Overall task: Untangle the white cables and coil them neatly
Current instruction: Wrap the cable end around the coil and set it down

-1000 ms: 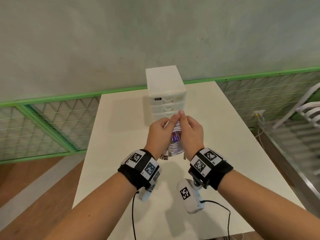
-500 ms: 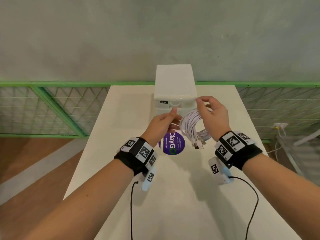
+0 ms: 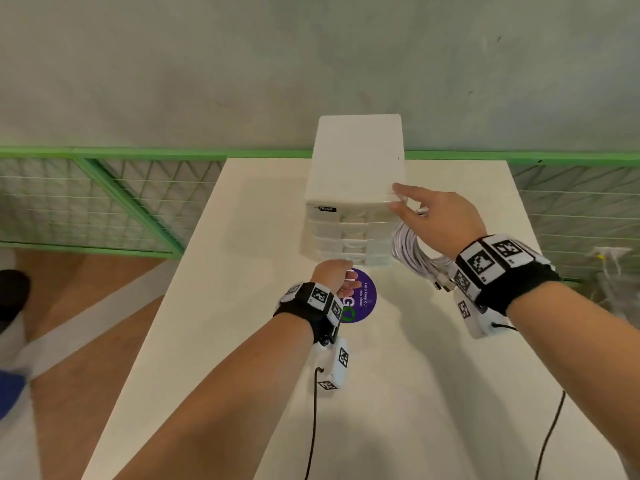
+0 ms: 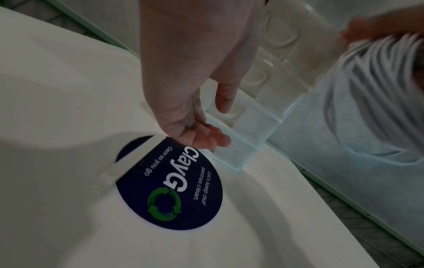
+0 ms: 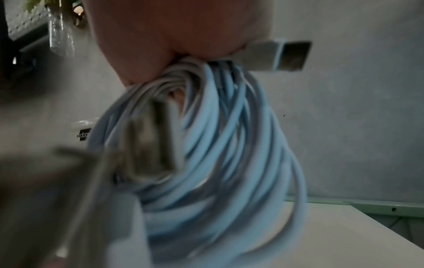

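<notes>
A neat coil of white cables hangs from my right hand, which is raised beside the right flank of a white drawer unit. In the right wrist view the coil loops under my palm, and a USB plug sticks out beside it. My left hand is low at the unit's bottom drawer. In the left wrist view its thumb and curled fingers pinch the drawer front, which stands slightly out. The coil shows at the upper right there.
The cream table carries a round purple sticker just in front of the drawer unit. A green mesh railing runs behind the table. Black wrist-camera leads hang below both forearms.
Both hands held the coil a second ago. The left hand let go and dropped to the bottom drawer. The right hand carried the coil right, beside the drawer unit.
</notes>
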Motion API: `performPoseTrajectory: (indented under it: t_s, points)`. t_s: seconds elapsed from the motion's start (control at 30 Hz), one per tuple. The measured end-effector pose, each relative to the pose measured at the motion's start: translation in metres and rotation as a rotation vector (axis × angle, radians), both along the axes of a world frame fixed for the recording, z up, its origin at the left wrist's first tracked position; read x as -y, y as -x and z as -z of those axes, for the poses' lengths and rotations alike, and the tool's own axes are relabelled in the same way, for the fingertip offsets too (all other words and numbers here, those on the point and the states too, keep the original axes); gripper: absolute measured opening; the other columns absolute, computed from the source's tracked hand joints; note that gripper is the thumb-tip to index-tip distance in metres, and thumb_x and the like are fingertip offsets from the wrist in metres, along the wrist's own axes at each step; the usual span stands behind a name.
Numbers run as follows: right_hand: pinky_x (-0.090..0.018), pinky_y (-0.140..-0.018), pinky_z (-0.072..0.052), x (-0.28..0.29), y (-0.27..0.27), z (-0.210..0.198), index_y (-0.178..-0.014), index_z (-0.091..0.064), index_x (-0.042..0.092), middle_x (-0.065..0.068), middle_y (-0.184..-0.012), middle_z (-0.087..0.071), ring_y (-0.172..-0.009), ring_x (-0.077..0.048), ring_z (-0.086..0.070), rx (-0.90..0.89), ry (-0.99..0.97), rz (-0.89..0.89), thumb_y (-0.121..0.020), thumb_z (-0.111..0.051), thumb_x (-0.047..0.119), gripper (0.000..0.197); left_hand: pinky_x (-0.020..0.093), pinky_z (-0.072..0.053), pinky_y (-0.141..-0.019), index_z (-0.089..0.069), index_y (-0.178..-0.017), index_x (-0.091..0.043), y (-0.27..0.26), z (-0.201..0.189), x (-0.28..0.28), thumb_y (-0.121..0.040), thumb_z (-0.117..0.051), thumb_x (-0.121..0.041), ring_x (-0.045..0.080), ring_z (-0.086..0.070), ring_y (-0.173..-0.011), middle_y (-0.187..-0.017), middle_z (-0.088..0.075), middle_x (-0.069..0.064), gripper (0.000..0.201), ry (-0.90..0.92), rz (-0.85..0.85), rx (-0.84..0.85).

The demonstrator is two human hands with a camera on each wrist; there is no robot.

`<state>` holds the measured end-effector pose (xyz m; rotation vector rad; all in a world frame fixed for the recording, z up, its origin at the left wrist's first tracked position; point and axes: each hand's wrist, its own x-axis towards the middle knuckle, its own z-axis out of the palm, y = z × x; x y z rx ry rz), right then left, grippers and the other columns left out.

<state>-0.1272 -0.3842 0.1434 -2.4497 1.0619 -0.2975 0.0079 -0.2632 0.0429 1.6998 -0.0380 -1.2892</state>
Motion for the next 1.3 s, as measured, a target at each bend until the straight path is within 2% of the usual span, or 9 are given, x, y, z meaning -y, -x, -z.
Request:
performPoseTrajectory:
  t_s: [0.1, 0.27, 0.4, 0.57, 0.73, 0.83, 1.0, 1.13, 1.3]
  points:
    - [-0.031, -0.081, -0.046, -0.001, -0.004, 0.006, -0.123, -0.053, 0.041, 0.0, -0.11, -0.069, -0.103, -0.02, -0.061, 0.056, -0.018, 0.057, -0.085, -0.045, 0.064, 0.046, 0.021, -0.042, -0.038, -0.048, -0.087, -0.009, -0.001, 0.01, 0.013, -0.1, -0.044, -0.015, 0.01, -0.056, -0.034, -0.062, -0.056, 0.003, 0.015, -0.046, -0.067, -0.007]
    - [-0.029, -0.063, -0.041, -0.007, -0.014, 0.014, -0.099, -0.057, 0.024, 0.005, -0.077, -0.059, -0.079, -0.023, -0.06, 0.138, 0.057, 0.074, -0.084, -0.053, 0.057, 0.037, 0.024, -0.046, -0.049, -0.053, -0.088, -0.005, 0.001, 0.031, 0.023, -0.099, -0.045, -0.014, 0.015, -0.057, -0.058, -0.073, -0.059, 0.005, 0.016, -0.088, -0.133, -0.037]
    - [-0.031, -0.068, -0.048, -0.001, -0.015, 0.018, -0.092, -0.06, 0.024, 0.002, -0.105, -0.059, -0.079, -0.022, -0.061, 0.189, 0.095, 0.051, -0.081, -0.059, 0.056, 0.033, 0.023, -0.04, -0.052, -0.048, -0.085, -0.008, 0.004, 0.035, 0.03, -0.103, -0.033, -0.011, 0.011, -0.057, -0.046, -0.074, -0.055, 0.003, 0.024, -0.052, -0.14, -0.065]
    - [-0.031, -0.073, -0.049, 0.001, -0.014, 0.024, -0.083, -0.057, 0.029, 0.012, -0.122, -0.06, -0.1, -0.013, -0.062, 0.27, 0.118, 0.028, -0.081, -0.061, 0.054, 0.025, 0.019, -0.045, -0.042, -0.056, -0.087, -0.005, 0.002, 0.045, 0.025, -0.096, -0.055, -0.024, 0.012, -0.054, -0.052, -0.07, -0.058, 0.003, 0.021, -0.054, -0.224, -0.083]
    - [-0.031, -0.082, -0.046, 0.003, -0.014, 0.023, -0.097, -0.061, 0.025, 0.015, -0.131, -0.056, -0.11, -0.013, -0.06, 0.27, 0.07, 0.048, -0.081, -0.061, 0.053, 0.033, 0.02, -0.044, -0.041, -0.057, -0.073, -0.007, -0.004, 0.052, 0.023, -0.092, -0.061, -0.028, 0.011, -0.056, -0.049, -0.066, -0.059, 0.002, 0.029, -0.08, -0.222, -0.052]
    - [-0.034, -0.082, -0.047, 0.002, -0.013, 0.021, -0.109, -0.059, 0.021, 0.015, -0.124, -0.061, -0.106, -0.016, -0.061, 0.279, 0.046, 0.05, -0.082, -0.06, 0.052, 0.041, 0.019, -0.045, -0.04, -0.057, -0.071, -0.007, -0.005, 0.054, 0.025, -0.091, -0.063, -0.03, 0.006, -0.055, -0.038, -0.058, -0.06, -0.001, 0.031, -0.067, -0.211, -0.069]
    - [-0.038, -0.082, -0.049, 0.0, -0.013, 0.019, -0.115, -0.056, 0.018, 0.013, -0.119, -0.063, -0.097, -0.018, -0.061, 0.29, 0.011, 0.052, -0.083, -0.061, 0.049, 0.045, 0.016, -0.045, -0.039, -0.057, -0.076, -0.008, 0.001, 0.054, 0.029, -0.091, -0.064, -0.023, 0.01, -0.057, -0.056, -0.07, -0.058, 0.001, 0.022, -0.016, -0.204, -0.072]
    - [-0.038, -0.082, -0.049, 0.003, -0.011, 0.018, -0.115, -0.056, 0.02, 0.016, -0.113, -0.065, -0.088, -0.015, -0.058, 0.311, -0.027, 0.086, -0.082, -0.062, 0.05, 0.046, 0.016, -0.04, -0.038, -0.051, -0.072, -0.01, 0.005, 0.055, 0.021, -0.095, -0.055, -0.014, 0.01, -0.052, -0.051, -0.062, -0.054, 0.0, 0.025, -0.012, -0.086, -0.115]
    - [-0.038, -0.086, -0.048, 0.003, -0.012, 0.02, -0.118, -0.055, 0.023, 0.018, -0.118, -0.063, -0.089, -0.015, -0.058, 0.324, -0.062, 0.113, -0.081, -0.061, 0.052, 0.048, 0.021, -0.049, -0.061, -0.058, -0.079, -0.011, 0.005, 0.058, -0.01, -0.095, -0.055, -0.014, 0.006, -0.063, -0.05, -0.05, -0.063, -0.005, 0.017, -0.051, 0.062, -0.192]
